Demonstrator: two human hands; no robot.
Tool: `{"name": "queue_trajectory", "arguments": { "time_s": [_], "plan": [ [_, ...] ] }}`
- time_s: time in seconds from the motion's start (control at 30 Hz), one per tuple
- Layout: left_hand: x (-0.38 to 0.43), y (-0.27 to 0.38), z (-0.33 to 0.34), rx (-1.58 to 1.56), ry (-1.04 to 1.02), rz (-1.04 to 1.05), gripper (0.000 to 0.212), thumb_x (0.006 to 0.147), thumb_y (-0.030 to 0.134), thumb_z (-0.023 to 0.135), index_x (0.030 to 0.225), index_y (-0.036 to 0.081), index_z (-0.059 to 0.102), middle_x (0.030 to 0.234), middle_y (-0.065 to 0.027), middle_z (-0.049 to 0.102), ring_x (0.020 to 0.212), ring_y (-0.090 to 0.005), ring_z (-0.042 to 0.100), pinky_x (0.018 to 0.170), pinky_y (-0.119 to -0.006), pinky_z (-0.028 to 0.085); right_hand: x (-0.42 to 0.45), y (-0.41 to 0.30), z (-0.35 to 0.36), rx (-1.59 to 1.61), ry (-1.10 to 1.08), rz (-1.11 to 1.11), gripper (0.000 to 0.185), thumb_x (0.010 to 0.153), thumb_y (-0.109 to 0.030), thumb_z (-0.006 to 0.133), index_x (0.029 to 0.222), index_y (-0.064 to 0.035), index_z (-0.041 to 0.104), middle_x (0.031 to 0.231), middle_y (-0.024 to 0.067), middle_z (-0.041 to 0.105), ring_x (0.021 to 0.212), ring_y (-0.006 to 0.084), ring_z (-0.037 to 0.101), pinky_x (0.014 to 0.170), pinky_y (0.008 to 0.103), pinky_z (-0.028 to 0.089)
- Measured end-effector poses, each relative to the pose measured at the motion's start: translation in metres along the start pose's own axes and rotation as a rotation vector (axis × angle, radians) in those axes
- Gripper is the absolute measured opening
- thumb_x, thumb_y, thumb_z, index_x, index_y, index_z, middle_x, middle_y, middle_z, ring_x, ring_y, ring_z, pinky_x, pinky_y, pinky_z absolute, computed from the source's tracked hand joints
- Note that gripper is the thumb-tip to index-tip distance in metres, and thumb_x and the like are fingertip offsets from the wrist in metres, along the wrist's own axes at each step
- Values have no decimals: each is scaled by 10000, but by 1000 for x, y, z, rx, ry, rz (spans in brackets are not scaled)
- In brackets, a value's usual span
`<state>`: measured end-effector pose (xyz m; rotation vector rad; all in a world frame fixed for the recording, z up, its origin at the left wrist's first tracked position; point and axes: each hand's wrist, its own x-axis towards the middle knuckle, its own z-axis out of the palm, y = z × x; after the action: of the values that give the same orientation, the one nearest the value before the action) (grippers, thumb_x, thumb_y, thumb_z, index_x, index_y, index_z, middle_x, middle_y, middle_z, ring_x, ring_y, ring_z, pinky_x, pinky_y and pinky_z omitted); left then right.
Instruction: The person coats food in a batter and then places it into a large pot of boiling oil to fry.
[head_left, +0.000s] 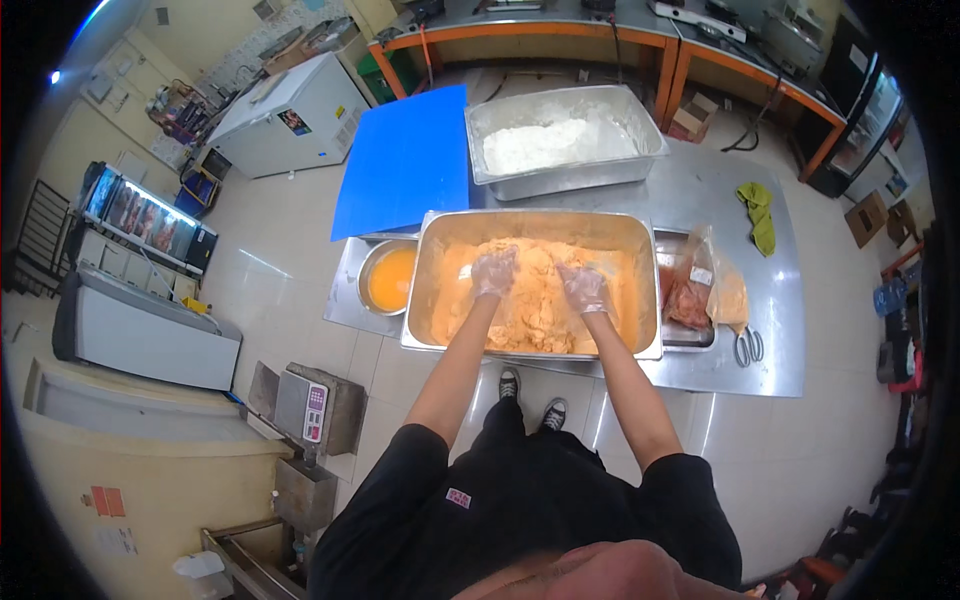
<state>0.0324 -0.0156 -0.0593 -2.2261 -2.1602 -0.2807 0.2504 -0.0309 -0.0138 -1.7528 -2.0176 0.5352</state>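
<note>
Both my hands wear thin clear plastic gloves and are inside a deep steel pan of orange, clumpy seasoned flour. My left hand presses into the flour left of the middle, its fingertips pointing away from me. To the right, my right hand rests in the same mix, with its fingers partly sunk in. The flour hides the fingertips, so their grip is unclear. Beside the pan on the left stands a round metal bowl of yellow-orange liquid. Bagged raw meat lies in a shallow steel tray at the right.
Behind the pan, another steel pan holds white flour, next to a blue sheet. A bag of orange powder, scissors and a green cloth lie on the steel table. A digital scale stands lower left.
</note>
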Motion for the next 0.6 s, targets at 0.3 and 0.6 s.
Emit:
{"name": "queue_trajectory", "arguments": {
  "time_s": [0.3, 0.6],
  "plan": [
    [9, 78, -114, -758, -492, -424, 215, 857, 299, 526, 972, 136, 609, 854, -94, 681, 832, -261, 658, 715, -401, 508, 21, 45, 16, 220, 318, -113, 371, 923, -361, 433, 859, -60, 639, 895, 196, 643, 764, 387, 605, 696, 471, 480],
    [-13, 44, -57, -240, 31, 57, 209, 872, 250, 501, 1020, 148, 607, 851, -104, 666, 795, -278, 646, 711, -412, 499, 18, 14, -1, -161, 155, -54, 241, 847, -234, 460, 852, -86, 649, 770, 197, 624, 766, 360, 629, 731, 463, 488]
  ]
}}
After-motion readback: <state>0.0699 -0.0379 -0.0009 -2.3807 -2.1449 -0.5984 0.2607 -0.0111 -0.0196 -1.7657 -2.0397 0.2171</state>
